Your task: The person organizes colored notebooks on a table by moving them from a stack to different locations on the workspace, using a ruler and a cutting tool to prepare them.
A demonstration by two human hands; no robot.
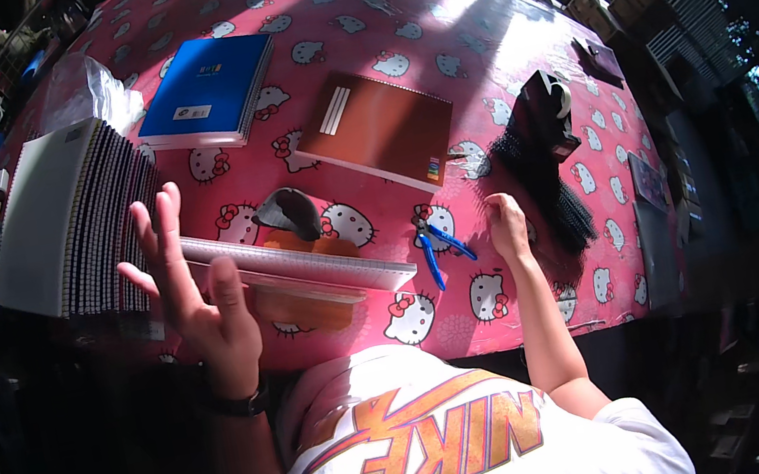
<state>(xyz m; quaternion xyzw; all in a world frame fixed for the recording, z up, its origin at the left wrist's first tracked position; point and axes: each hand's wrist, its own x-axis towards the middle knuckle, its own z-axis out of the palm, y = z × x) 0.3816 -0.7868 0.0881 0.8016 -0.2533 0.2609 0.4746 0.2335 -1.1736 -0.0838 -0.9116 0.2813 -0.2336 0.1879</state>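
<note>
My left hand (197, 295) is open, fingers spread, beside the left end of a pad of white paper (313, 265) with a row of holes along its edge. Whether the palm touches the pad I cannot tell. The pad lies over an orange-brown board (300, 307). Right of it, cutting pliers with blue handles (433, 253) lie on the table. My right hand (508, 226) is closed, fingertips together, at the left side of a heap of black binding coils (544, 193). Anything in its fingers is too small to make out.
A tall stack of coil-bound notebooks (62, 222) stands at left, a clear plastic bag (91, 95) behind it. A blue notebook (206, 90) and a brown one (381, 130) lie further back. A dark curved piece (289, 212) and a black tape dispenser (545, 111) are on the pink patterned tablecloth (348, 60).
</note>
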